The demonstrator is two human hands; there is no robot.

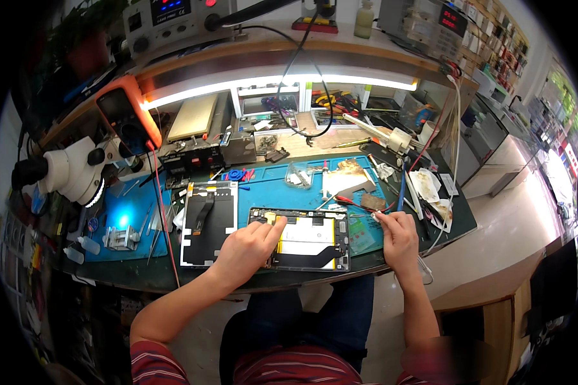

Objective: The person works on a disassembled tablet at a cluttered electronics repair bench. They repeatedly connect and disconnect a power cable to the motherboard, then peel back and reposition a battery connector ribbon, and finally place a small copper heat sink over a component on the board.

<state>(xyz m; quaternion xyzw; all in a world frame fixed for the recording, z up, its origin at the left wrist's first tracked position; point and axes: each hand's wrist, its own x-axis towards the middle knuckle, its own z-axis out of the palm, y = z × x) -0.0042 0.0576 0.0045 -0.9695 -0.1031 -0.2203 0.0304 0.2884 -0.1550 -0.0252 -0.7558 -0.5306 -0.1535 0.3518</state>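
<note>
An opened tablet (308, 260) lies in front of me, its white battery, circuit board and black flex ribbon exposed. My left hand (243, 250) grips its left end, fingers bent and one fingertip on the board near the upper edge; the thumb is hidden. To the right of the tablet my right hand (399, 239) is closed in a pinch. A small whitish thing (376, 217) shows at its fingertips, too small to name. Just left of the tablet lies a detached screen panel (196, 247), dark inside with a ribbon cable.
A blue mat (270, 183) covers the bench. A microscope (74, 170) stands at the left over a small metal fixture (121, 239). An orange multimeter (127, 119) leans behind, its red lead crossing the bench. A blue pen-like tool (402, 191) and stained papers (427, 186) are at the right.
</note>
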